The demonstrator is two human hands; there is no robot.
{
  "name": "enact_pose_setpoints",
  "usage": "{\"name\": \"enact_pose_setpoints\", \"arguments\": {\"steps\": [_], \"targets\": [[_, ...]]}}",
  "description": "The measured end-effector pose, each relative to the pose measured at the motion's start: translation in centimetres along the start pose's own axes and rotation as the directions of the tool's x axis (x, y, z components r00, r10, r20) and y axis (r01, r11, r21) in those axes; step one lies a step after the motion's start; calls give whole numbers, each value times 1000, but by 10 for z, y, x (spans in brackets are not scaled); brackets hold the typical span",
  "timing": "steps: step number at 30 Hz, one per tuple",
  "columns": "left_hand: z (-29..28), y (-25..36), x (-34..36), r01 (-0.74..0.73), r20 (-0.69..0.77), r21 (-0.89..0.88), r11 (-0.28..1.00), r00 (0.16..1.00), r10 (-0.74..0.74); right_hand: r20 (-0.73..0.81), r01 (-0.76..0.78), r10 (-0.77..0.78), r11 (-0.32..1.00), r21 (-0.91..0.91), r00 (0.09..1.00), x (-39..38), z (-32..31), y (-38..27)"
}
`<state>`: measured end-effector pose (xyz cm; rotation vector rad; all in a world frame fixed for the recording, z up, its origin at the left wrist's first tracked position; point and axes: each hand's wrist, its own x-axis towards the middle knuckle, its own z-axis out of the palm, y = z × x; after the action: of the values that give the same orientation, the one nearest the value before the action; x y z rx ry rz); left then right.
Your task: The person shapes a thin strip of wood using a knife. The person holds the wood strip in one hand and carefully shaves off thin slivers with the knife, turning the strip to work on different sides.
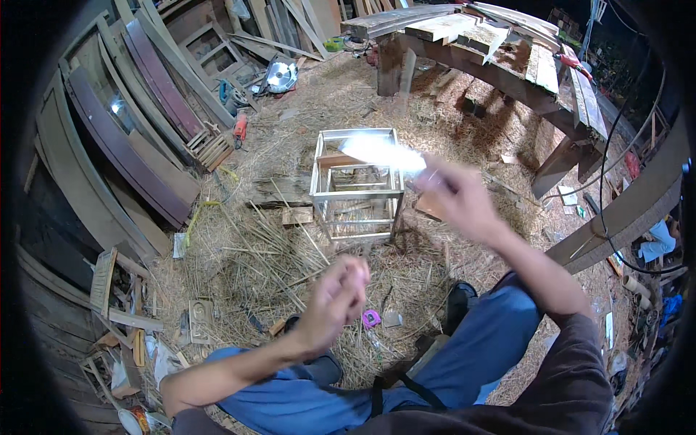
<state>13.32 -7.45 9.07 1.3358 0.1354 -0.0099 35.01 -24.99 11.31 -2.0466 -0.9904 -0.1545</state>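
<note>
My right hand (460, 199) is raised on the right side of a small wooden frame, with its fingers closed around a long thing glaring white (384, 152). Glare hides what kind of thing it is. Below and to the left, my left hand (337, 297) hovers above the straw-strewn ground with its fingers curled in. Whether anything small sits inside that hand is hidden. The pale wooden frame (359, 194), open-sided with slim bars, stands on the ground in front of me, apart from my left hand.
A wooden workbench (471, 54) with boards stands at the far right. Curved wooden panels (130, 138) lean at the left. A circular saw (279, 76) and a red-orange tool (240, 127) lie at the far left. Near my feet is a pink tape measure (371, 318) among shavings and thin sticks.
</note>
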Motion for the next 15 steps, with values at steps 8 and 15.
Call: {"name": "enact_pose_setpoints", "arguments": {"steps": [8,15], "targets": [[-20,-1,-9,35,-67,-171,985,997,-47,108,206,-210,978,44,972,-15,5,-21],[-9,1,7,73,-87,-178,981,992,-90,451,364,-419,908,209,788,-25,32,-53]]}}
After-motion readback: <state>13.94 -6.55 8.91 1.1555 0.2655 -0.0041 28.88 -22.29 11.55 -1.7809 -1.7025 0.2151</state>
